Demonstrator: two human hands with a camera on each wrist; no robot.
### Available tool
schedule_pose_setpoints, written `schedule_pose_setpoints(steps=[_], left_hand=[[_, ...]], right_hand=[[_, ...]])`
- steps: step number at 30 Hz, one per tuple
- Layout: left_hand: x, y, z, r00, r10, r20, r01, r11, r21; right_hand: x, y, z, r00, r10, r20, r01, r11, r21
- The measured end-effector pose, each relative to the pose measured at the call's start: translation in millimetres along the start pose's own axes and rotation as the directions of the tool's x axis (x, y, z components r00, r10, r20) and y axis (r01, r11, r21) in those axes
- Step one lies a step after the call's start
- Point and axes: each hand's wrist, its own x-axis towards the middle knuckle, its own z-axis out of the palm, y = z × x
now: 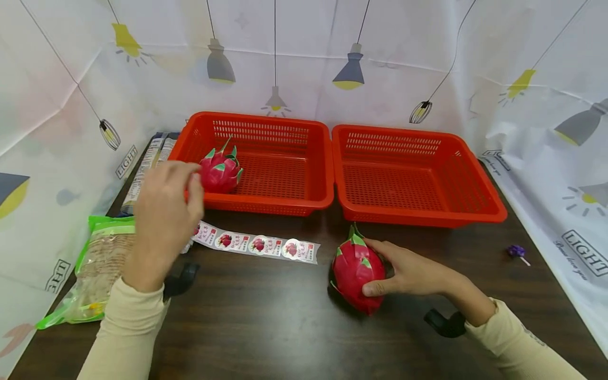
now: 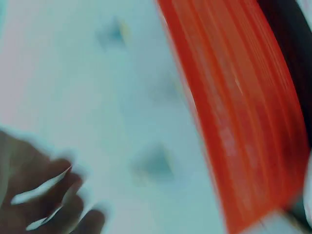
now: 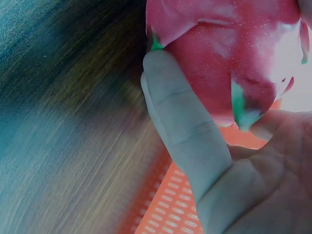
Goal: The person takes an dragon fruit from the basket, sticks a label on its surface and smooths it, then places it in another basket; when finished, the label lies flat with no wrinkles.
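Note:
A pink dragon fruit (image 1: pixel 358 272) with green-tipped scales rests on the dark table. My right hand (image 1: pixel 404 272) grips it from the right, thumb on the near side and fingers behind, partly hidden. The right wrist view shows the thumb (image 3: pixel 183 112) against the pink skin (image 3: pixel 204 63). My left hand (image 1: pixel 166 211) hovers at the front left of the left red basket (image 1: pixel 280 203), fingers loosely bent, with nothing visible in them. Below it runs a strip of dragon fruit stickers (image 1: pixel 258 246), its left end hidden. Another dragon fruit (image 1: pixel 220 171) sits inside the left basket.
A second red basket (image 1: pixel 423 215) stands to the right of the first. At the left lie a green-edged plastic bag (image 1: pixel 104 264) and a printed packet (image 1: pixel 147 174). A purple lollipop (image 1: pixel 516 252) lies at the right. Patterned sheeting (image 1: pixel 309 31) encloses the table.

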Motion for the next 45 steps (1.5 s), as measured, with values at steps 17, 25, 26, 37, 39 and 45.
schedule_pose_setpoints(steps=[17,25,26,37,39,45], left_hand=[[-33.5,21.1,102.3,0.663,0.041,0.748,-0.138,0.988,0.068],[-32.7,14.6,106.0,0.677,0.044,0.735,-0.126,0.990,0.057],[-32.9,14.6,105.7,0.685,0.052,0.727,-0.134,0.989,0.055],[-38.0,17.0,106.4,0.761,0.170,0.626,-0.204,0.979,-0.017],[-38.4,17.3,105.4,0.763,0.173,0.623,-0.196,0.980,-0.032],[-39.1,20.2,95.9,0.772,0.192,0.606,-0.173,0.981,-0.090]], right_hand=[[5.1,-9,4,0.999,0.034,-0.005,-0.034,0.999,-0.039],[9.7,-32,-11,0.996,0.034,-0.080,-0.051,0.973,-0.224],[11.8,-38,-16,0.994,0.030,-0.103,-0.055,0.967,-0.247],[44.4,-83,-34,0.993,-0.049,-0.103,0.013,0.946,-0.324],[48.9,-86,-33,0.995,-0.060,-0.076,0.033,0.948,-0.318],[65.9,-94,-28,0.994,-0.112,0.002,0.108,0.950,-0.294]])
